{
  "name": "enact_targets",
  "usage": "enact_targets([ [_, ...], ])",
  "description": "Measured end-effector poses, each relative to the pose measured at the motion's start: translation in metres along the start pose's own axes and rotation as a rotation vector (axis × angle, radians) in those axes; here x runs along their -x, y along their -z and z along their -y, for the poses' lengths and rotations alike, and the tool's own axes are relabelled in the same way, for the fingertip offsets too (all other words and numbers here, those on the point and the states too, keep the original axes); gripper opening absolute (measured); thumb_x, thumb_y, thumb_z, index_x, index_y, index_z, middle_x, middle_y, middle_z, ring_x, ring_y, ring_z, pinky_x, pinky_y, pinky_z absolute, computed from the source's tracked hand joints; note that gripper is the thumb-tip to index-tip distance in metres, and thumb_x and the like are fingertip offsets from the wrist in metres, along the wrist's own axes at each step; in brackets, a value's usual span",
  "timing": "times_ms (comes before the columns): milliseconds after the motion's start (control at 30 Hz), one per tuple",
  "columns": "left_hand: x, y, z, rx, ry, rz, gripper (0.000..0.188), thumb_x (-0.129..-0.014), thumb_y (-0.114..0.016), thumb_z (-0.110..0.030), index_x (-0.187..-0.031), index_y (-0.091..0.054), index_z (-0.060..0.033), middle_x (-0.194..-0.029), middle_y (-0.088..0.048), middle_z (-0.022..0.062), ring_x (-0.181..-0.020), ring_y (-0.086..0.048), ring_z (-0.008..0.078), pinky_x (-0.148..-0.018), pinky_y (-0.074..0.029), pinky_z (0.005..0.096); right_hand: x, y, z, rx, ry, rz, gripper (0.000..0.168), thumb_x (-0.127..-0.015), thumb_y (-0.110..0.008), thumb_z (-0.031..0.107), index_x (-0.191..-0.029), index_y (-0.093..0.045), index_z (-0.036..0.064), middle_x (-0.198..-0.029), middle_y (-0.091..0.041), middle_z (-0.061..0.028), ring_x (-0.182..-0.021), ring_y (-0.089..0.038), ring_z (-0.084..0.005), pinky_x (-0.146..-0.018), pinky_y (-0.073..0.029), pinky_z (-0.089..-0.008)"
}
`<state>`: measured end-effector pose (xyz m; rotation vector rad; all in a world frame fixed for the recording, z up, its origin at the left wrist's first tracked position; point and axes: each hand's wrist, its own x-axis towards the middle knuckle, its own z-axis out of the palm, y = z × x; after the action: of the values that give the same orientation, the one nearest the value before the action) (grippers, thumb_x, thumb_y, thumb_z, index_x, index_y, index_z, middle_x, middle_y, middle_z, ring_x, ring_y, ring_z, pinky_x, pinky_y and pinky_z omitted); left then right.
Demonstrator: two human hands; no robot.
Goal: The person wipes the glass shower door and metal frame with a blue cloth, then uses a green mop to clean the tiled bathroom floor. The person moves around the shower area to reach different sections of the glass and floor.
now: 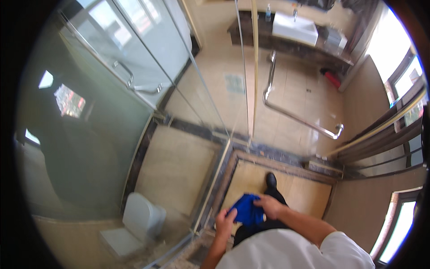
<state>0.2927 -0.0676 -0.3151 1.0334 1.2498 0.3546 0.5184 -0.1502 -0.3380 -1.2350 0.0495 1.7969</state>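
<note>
A blue cloth (248,209) is stretched between my two hands, low in the head view and just in front of my body. My left hand (225,220) grips its left edge, the thumb lying on top. At the upper right corner of the cloth, my right hand (268,205) pinches it between thumb and fingers. Part of the cloth hangs down over my dark trousers. A black shoe (271,181) stands on the tan floor beyond the cloth.
Glass panels with a metal door handle (129,75) rise ahead and left. A white toilet (144,215) stands left behind glass. An L-shaped grab bar (295,117) is ahead right. Farther off, a white basin (295,28) sits on a dark counter (255,38). Windows are at right.
</note>
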Motion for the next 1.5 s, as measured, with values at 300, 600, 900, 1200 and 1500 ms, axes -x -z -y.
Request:
enact_targets([
  [300, -0.036, -0.059, -0.059, 0.268, -0.087, -0.094, 0.023, -0.103, -0.072, -0.014, -0.122, -0.070, -0.0017, -0.103, -0.075, 0.0070, -0.083, -0.070, 0.0144, -0.074, -0.058, 0.0295, 0.007, 0.035, 0.101, -0.344, 0.058, 0.156, 0.033, -0.109, -0.052, 0.007, -0.141, -0.063, 0.004, -0.137, -0.071, -0.0119, -0.126, -0.069, -0.0296, -0.111, -0.055, -0.0488],
  [600, -0.075, -0.128, -0.114, 0.408, -0.056, 0.036, 0.025, -0.107, -0.064, -0.013, -0.130, -0.068, -0.0025, -0.123, -0.075, 0.0129, -0.108, -0.074, 0.0245, -0.088, -0.062, 0.0393, 0.018, 0.042, 0.191, 0.002, 0.351, -0.005, 0.040, -0.110, -0.051, 0.007, -0.149, -0.059, 0.005, -0.123, -0.074, -0.0083, -0.115, -0.072, -0.0205, -0.094, -0.060, -0.0351],
  [900, -0.075, -0.166, -0.145, 0.992, -0.015, 0.255, 0.036, -0.110, -0.053, -0.034, -0.134, -0.063, -0.0091, -0.124, -0.068, 0.0109, -0.120, -0.067, 0.0277, -0.103, -0.054, 0.0438, 0.086, -0.004, 0.255, 1.118, 1.152, 0.392, 0.039, -0.104, -0.067, 0.024, -0.135, -0.067, 0.000, -0.144, -0.060, -0.0243, -0.131, -0.059, -0.0434, -0.111, -0.049, -0.0488],
  [1200, -0.085, -0.184, -0.225, 0.237, -0.668, 0.208, 0.028, -0.110, -0.050, -0.020, -0.112, -0.067, 0.0021, -0.112, -0.071, 0.0190, -0.099, -0.072, 0.0329, -0.088, -0.059, 0.0453, 0.090, 0.063, 0.268, 0.733, 0.716, 0.181, 0.026, -0.110, -0.063, 0.019, -0.125, -0.073, -0.001, -0.119, -0.075, -0.0171, -0.110, -0.073, -0.0266, -0.095, -0.058, -0.0379],
  [1500, -0.119, -0.163, -0.278, 1.028, -0.432, 0.300, 0.045, -0.109, -0.048, -0.041, -0.126, -0.062, -0.0009, -0.121, -0.070, 0.0217, -0.111, -0.068, 0.0413, -0.103, -0.054, 0.0586, 0.068, 0.104, 0.266, 0.811, 0.649, -0.013, 0.025, -0.108, -0.064, 0.016, -0.119, -0.074, -0.003, -0.110, -0.080, -0.0172, -0.102, -0.077, -0.0236, -0.092, -0.060, -0.0361],
])
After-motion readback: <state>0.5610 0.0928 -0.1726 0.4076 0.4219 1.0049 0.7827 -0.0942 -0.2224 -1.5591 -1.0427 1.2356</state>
